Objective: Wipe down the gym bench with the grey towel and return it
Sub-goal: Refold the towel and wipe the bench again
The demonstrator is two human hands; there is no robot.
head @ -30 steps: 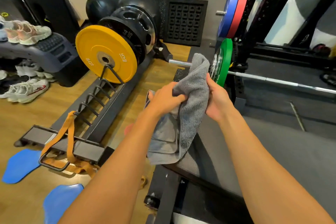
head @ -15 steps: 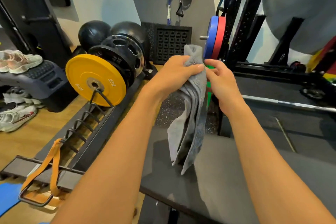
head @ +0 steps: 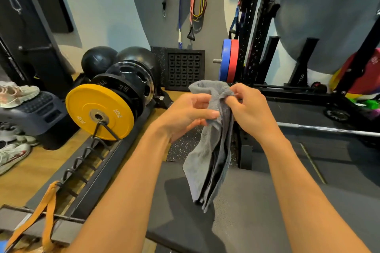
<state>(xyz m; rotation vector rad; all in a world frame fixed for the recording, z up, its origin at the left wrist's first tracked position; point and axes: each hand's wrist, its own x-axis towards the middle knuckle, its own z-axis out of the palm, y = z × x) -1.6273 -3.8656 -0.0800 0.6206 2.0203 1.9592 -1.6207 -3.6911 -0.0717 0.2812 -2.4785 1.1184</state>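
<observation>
The grey towel [head: 207, 156] hangs in folded layers in front of me, above the dark padded gym bench [head: 257, 207]. My left hand [head: 185, 115] holds the towel's upper left edge between thumb and fingers. My right hand [head: 248, 111] pinches the top fold on the right side. The towel's lower tip dangles just over the bench pad, apart from it as far as I can see.
A plate rack with a yellow 15 kg plate [head: 99, 114] and black plates stands to the left. Blue and red plates [head: 229, 60] hang on the black squat rack [head: 257, 26]. A barbell [head: 329, 128] crosses at right. Resistance bands hang on the wall; shoes lie far left.
The view has tilted upward, showing more of the wall. Both hands stay on the towel's top; they have parted slightly, and the top fold has opened between them.
</observation>
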